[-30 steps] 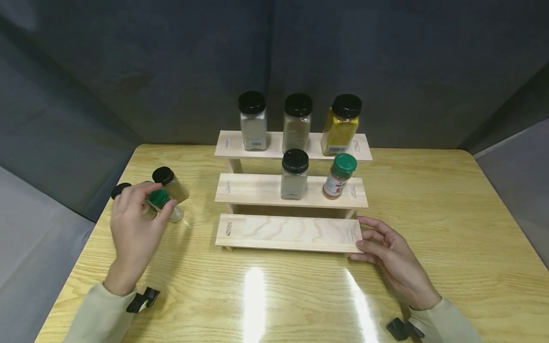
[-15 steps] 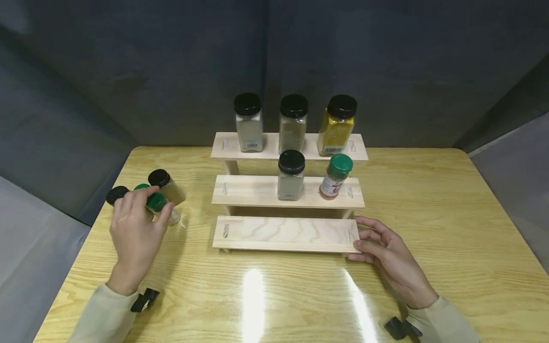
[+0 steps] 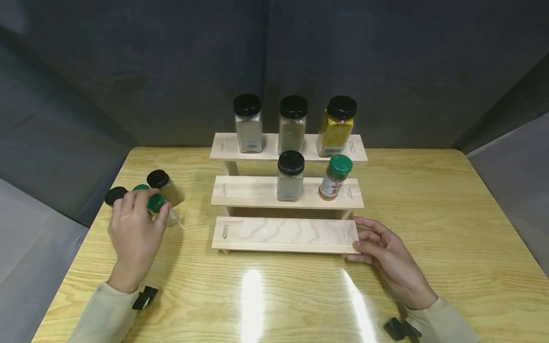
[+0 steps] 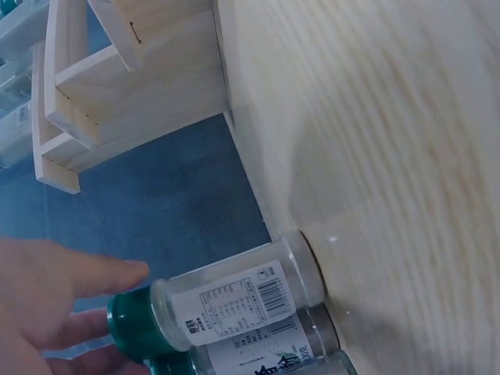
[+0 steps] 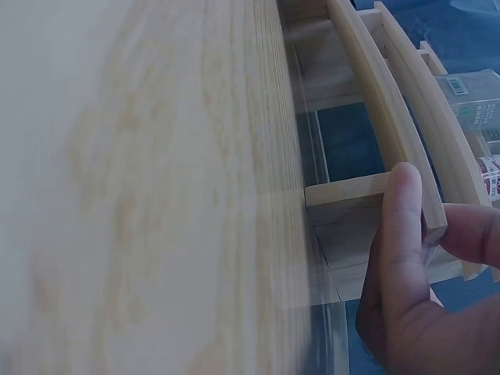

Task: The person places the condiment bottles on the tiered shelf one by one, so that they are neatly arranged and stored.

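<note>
At the left of the table, my left hand [image 3: 135,233] has its thumb and fingers around the green cap of a clear spice jar [image 4: 234,301]. The jar stands on the table, its white barcode label showing in the left wrist view. Close beside it are another green-capped jar [image 4: 266,351] and two black-capped jars, one pale brown [image 3: 172,193], the other [image 3: 115,194] mostly behind my hand. My right hand [image 3: 392,257] grips the right end of the lowest step of a three-step wooden spice rack [image 3: 285,233], thumb on its front edge.
Three black-capped jars, one of them yellow [image 3: 335,136], stand on the rack's top step. A grey-looking black-capped jar [image 3: 289,183] and a green-capped reddish jar [image 3: 330,186] stand on the middle step. Dark fabric walls [image 3: 193,71] enclose the wooden table [image 3: 429,200].
My left thumb has moved in closer to the green cap. The right hand stays on the rack's lowest step, and the view has shifted slightly.
</note>
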`<state>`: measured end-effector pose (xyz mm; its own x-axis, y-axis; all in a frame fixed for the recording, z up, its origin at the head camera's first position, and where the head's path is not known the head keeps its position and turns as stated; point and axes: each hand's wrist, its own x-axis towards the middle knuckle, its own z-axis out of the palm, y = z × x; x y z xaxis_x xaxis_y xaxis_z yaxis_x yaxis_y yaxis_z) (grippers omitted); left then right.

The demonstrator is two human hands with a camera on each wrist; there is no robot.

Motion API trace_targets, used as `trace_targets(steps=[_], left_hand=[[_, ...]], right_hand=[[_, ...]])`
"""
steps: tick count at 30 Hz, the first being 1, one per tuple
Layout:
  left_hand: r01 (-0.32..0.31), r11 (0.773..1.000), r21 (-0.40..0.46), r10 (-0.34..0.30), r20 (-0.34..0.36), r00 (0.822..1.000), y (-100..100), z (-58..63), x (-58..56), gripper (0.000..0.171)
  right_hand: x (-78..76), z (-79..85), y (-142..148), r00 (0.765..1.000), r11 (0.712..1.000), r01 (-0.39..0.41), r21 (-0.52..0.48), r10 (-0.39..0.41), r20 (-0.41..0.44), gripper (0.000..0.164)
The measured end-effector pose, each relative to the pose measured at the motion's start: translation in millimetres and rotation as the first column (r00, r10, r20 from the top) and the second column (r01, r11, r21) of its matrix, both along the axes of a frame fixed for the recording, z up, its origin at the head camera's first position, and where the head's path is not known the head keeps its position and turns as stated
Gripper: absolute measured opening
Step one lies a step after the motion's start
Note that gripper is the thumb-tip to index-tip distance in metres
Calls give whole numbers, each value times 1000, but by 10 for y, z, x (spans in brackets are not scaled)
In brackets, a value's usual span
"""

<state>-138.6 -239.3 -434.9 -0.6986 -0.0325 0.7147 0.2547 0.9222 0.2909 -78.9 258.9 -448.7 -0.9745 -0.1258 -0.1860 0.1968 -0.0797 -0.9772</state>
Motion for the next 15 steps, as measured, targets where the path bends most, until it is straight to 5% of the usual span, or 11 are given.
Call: trace_targets(steps=[15], left_hand=[[12, 1000, 18, -13, 35, 999, 30, -18, 8, 31]], right_hand=[[-5, -10, 1, 1000, 1000, 7, -28, -7, -9, 54]])
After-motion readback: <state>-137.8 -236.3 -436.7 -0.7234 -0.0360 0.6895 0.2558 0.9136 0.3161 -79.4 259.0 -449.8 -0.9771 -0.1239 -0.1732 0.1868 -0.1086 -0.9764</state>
